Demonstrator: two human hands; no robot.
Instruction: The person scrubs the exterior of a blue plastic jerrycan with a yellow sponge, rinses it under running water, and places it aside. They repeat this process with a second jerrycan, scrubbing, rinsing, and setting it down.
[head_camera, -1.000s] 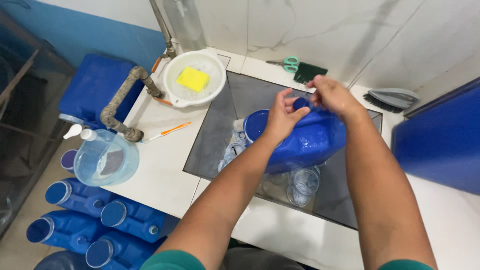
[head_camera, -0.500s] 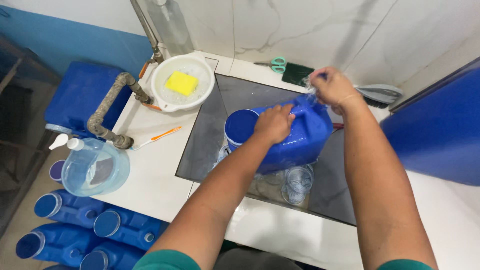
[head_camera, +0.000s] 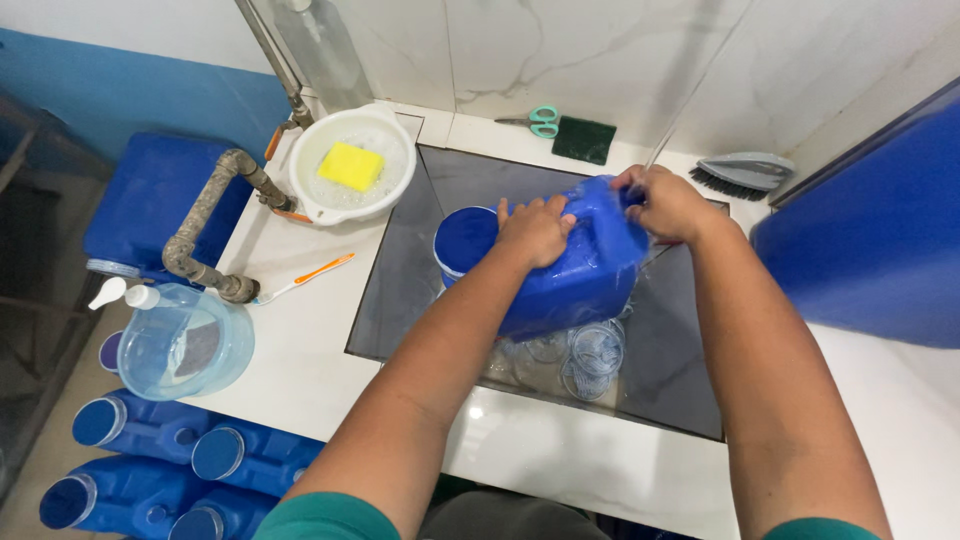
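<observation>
The left hand (head_camera: 535, 228) is lying across the upper side of a blue plastic jug (head_camera: 580, 265), its grip spread with the fingers pressing flat on the plastic. The right hand (head_camera: 665, 203) is closing its grip around the jug's far upper corner, fingers curled together on the blue plastic there. The jug is lying tilted on its side over the dark sunken sink (head_camera: 400, 270) set into the white tabletop (head_camera: 300, 350), with its round base facing left toward the sink's near-left wall. A thin stream of water (head_camera: 690, 105) is coming down toward the right hand. Clear round containers (head_camera: 592, 352) are sitting under the jug, just inside the sink's front edge.

On the left, a strip of tabletop is lying bare between the sink's edge and an orange-and-white toothbrush (head_camera: 305, 278). A white bowl (head_camera: 390, 135) holding a yellow sponge (head_camera: 350, 165) is standing at the back left corner, touching a grey pipe (head_camera: 205, 225). Behind the sink, scissors (head_camera: 535, 120) and a green scouring pad (head_camera: 584, 140) are lying close to the wall, with a grey brush (head_camera: 745, 172) near the right hand. A large blue drum (head_camera: 870, 240) is crowding the right side. Beyond the tabletop's left edge, a clear bucket (head_camera: 185, 345) and more blue jugs (head_camera: 150, 460) are standing below.
</observation>
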